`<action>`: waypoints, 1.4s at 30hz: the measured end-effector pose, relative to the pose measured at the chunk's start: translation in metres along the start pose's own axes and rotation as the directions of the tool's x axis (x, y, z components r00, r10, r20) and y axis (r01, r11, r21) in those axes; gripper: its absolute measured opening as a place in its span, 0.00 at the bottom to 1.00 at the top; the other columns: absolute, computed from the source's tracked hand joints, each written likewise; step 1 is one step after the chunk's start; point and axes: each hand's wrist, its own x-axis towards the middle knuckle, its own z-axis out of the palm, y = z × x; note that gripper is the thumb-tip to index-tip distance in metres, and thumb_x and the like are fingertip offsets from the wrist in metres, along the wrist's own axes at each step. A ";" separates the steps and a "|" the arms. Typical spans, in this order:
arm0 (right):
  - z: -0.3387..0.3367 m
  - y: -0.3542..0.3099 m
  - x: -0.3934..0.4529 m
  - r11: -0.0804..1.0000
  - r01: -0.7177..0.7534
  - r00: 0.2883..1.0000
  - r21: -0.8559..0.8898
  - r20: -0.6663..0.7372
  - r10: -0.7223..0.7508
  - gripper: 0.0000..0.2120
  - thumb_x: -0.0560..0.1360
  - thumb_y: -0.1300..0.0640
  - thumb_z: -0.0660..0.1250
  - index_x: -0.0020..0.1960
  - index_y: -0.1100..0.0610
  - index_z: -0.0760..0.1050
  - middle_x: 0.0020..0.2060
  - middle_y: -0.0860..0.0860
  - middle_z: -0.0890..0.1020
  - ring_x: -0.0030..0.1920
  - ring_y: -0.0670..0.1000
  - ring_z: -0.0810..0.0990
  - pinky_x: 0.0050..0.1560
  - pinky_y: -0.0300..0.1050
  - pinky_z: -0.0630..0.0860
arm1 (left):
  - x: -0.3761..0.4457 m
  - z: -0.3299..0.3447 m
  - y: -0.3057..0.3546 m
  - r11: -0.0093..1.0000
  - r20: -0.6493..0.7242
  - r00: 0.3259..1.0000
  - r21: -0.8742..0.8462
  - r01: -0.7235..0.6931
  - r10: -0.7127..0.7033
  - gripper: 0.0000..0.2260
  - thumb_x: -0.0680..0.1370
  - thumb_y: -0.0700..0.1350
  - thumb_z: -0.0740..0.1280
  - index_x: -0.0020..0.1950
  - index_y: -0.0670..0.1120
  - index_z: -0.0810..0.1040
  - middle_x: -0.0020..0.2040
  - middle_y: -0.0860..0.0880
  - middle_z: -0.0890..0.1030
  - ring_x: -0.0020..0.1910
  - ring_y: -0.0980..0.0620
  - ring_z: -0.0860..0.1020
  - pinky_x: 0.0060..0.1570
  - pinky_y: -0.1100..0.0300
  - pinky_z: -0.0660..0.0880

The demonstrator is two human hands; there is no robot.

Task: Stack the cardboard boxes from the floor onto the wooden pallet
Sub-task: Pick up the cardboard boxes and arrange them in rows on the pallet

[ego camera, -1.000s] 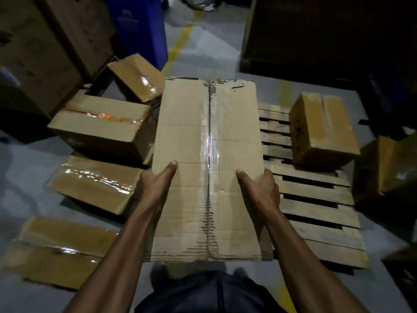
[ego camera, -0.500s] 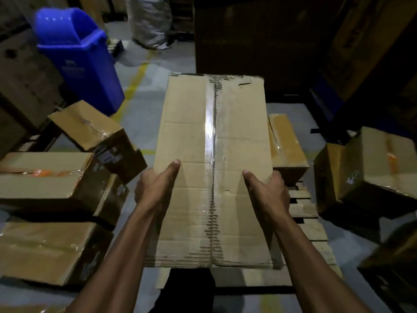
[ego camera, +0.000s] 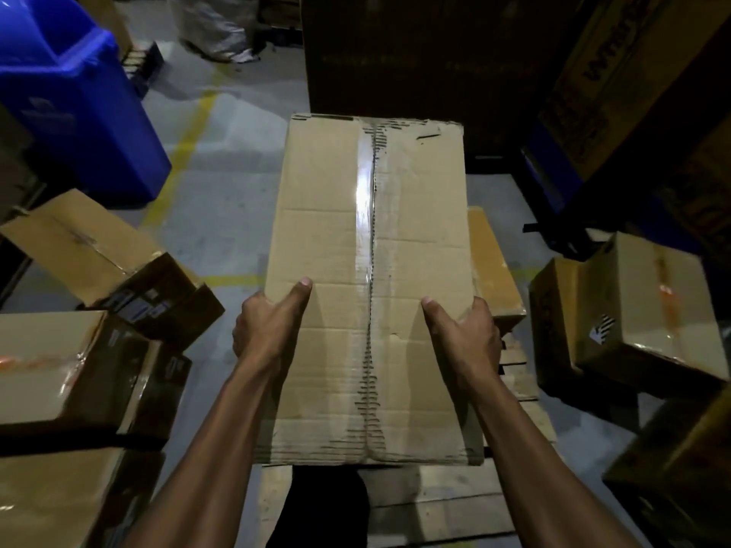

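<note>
I hold a long taped cardboard box point(ego camera: 348, 239) flat in front of me, above the wooden pallet point(ego camera: 447, 496). My left hand point(ego camera: 269, 330) grips its left edge, thumb on top. My right hand point(ego camera: 466, 338) grips the right edge the same way. The fingers of both hands are hidden under the sides. A smaller cardboard box point(ego camera: 494, 270) sits on the pallet's far part, mostly hidden behind the held box. Only the near slats and the right edge of the pallet show.
Several boxes point(ego camera: 71, 369) lie on the floor at left, and more boxes point(ego camera: 633, 306) are piled at right. A blue bin point(ego camera: 75, 112) stands at the back left. Dark crates point(ego camera: 415, 53) rise behind. A yellow line point(ego camera: 182, 152) crosses the grey floor.
My view has swung right and stepped up to the pallet. The held box stays in both hands and now hangs over the pallet, covering most of it.
</note>
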 end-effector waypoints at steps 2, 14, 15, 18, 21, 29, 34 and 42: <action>-0.001 -0.022 0.010 1.000 -0.024 1.000 -0.004 0.004 0.024 0.29 0.72 0.36 0.70 0.63 0.54 0.72 0.55 0.54 0.80 0.57 0.60 0.78 0.54 0.51 0.74 | 0.009 -0.004 0.020 1.000 0.000 1.000 0.016 0.007 -0.007 0.32 0.67 0.73 0.68 0.54 0.46 0.82 0.48 0.45 0.84 0.48 0.40 0.81 0.54 0.43 0.80; -0.020 -0.077 0.071 0.996 -0.078 0.996 -0.052 0.038 0.080 0.30 0.71 0.34 0.70 0.61 0.55 0.72 0.56 0.55 0.81 0.57 0.61 0.78 0.54 0.52 0.75 | 0.041 0.016 0.087 0.996 0.074 0.994 0.045 0.074 -0.077 0.40 0.62 0.78 0.64 0.58 0.47 0.79 0.50 0.45 0.84 0.48 0.41 0.82 0.53 0.42 0.79; -0.018 -0.076 0.081 0.995 -0.082 0.995 -0.053 0.048 0.085 0.30 0.71 0.34 0.70 0.62 0.55 0.72 0.56 0.55 0.81 0.57 0.61 0.78 0.54 0.51 0.74 | 0.047 0.024 0.088 0.995 0.069 0.994 0.049 0.086 -0.089 0.41 0.61 0.79 0.63 0.58 0.47 0.79 0.50 0.45 0.84 0.48 0.40 0.82 0.54 0.43 0.79; -0.011 -0.070 0.116 0.995 -0.079 0.992 -0.062 0.097 0.085 0.31 0.72 0.35 0.70 0.64 0.56 0.71 0.58 0.56 0.80 0.59 0.61 0.77 0.52 0.48 0.70 | 0.062 0.050 0.093 0.989 0.041 0.990 0.064 0.132 -0.135 0.39 0.63 0.76 0.65 0.59 0.46 0.80 0.51 0.45 0.83 0.49 0.40 0.81 0.54 0.45 0.79; 0.003 -0.056 0.155 0.991 -0.102 0.980 -0.090 0.162 0.116 0.32 0.72 0.35 0.70 0.65 0.57 0.71 0.58 0.55 0.79 0.59 0.61 0.77 0.53 0.49 0.72 | 0.079 0.084 0.092 0.983 0.010 0.985 0.071 0.171 -0.172 0.37 0.65 0.74 0.66 0.59 0.47 0.82 0.52 0.46 0.84 0.49 0.42 0.81 0.54 0.48 0.80; 0.050 -0.002 0.272 0.970 -0.168 0.921 -0.174 0.322 0.217 0.31 0.74 0.35 0.69 0.65 0.58 0.70 0.57 0.56 0.80 0.59 0.61 0.78 0.59 0.53 0.74 | 0.140 0.189 0.070 0.940 -0.022 0.943 0.075 0.333 -0.332 0.26 0.70 0.67 0.72 0.56 0.49 0.83 0.52 0.49 0.84 0.52 0.44 0.81 0.57 0.51 0.78; 0.099 0.051 0.328 0.949 -0.221 0.899 -0.226 0.330 0.288 0.34 0.75 0.37 0.69 0.70 0.58 0.68 0.58 0.55 0.80 0.60 0.59 0.79 0.52 0.47 0.74 | 0.186 0.250 0.042 0.909 -0.023 0.915 0.105 0.403 -0.403 0.33 0.64 0.72 0.70 0.57 0.47 0.82 0.52 0.49 0.84 0.51 0.45 0.81 0.57 0.53 0.77; 0.169 0.133 0.406 0.954 -0.220 0.893 -0.203 0.352 0.281 0.31 0.76 0.40 0.69 0.72 0.56 0.66 0.54 0.50 0.78 0.52 0.53 0.78 0.57 0.51 0.76 | 0.260 0.341 -0.029 0.905 -0.011 0.911 0.108 0.412 -0.413 0.38 0.61 0.75 0.71 0.58 0.47 0.81 0.51 0.49 0.84 0.51 0.44 0.82 0.57 0.49 0.79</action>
